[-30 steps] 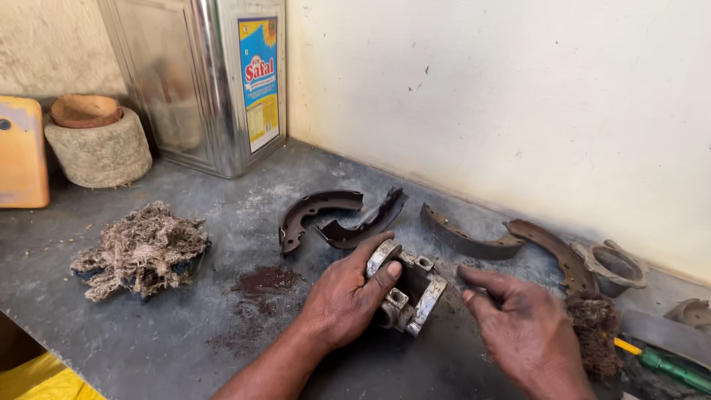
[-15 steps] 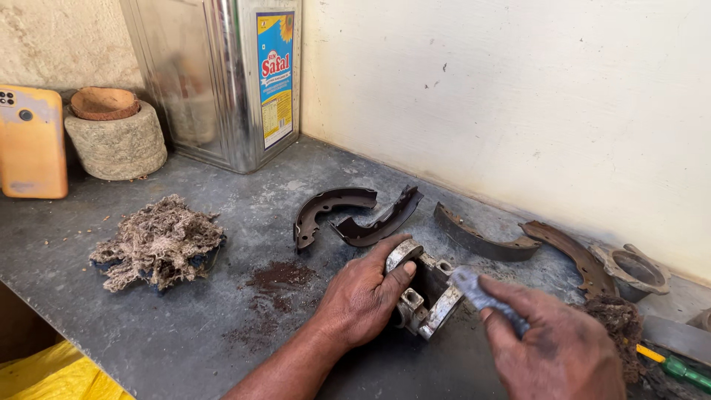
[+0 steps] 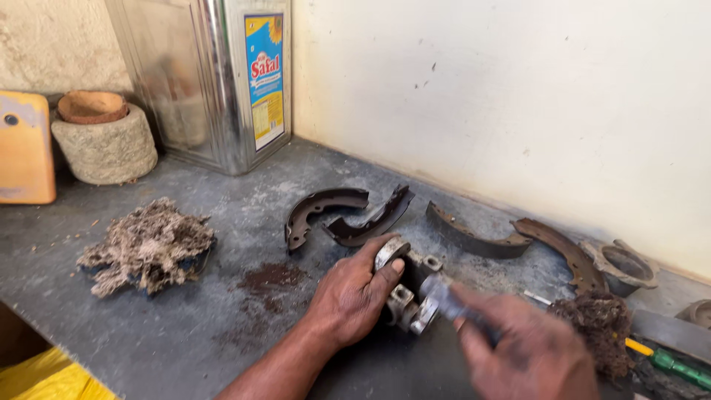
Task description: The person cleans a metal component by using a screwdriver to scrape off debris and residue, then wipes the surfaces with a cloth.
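brake shoes point(image 3: 326, 211): 4; fibre wads point(image 3: 144, 244): 2; tin can point(image 3: 215, 74): 1; hands point(image 3: 348, 296): 2

Small repair workshop. My bench point(image 3: 185, 326) is a grimy grey slab against a stained plaster wall point(image 3: 518, 104). Worn brake shoes point(image 3: 348, 211) lie scattered, cotton waste point(image 3: 144, 244) heaped left, rust dust point(image 3: 270, 278) spilled, big oil tin point(image 3: 215, 74) behind.

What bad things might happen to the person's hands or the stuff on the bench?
The left hand grips the metal brake part bare, so a sharp edge might nick the skin. The right hand is blurred, close against that part; what it holds is unclear, and a slip could pinch fingers. The brake shoes lie loose just behind on the bench, so a bump might knock them. The rusty dust patch could smear onto the hands.
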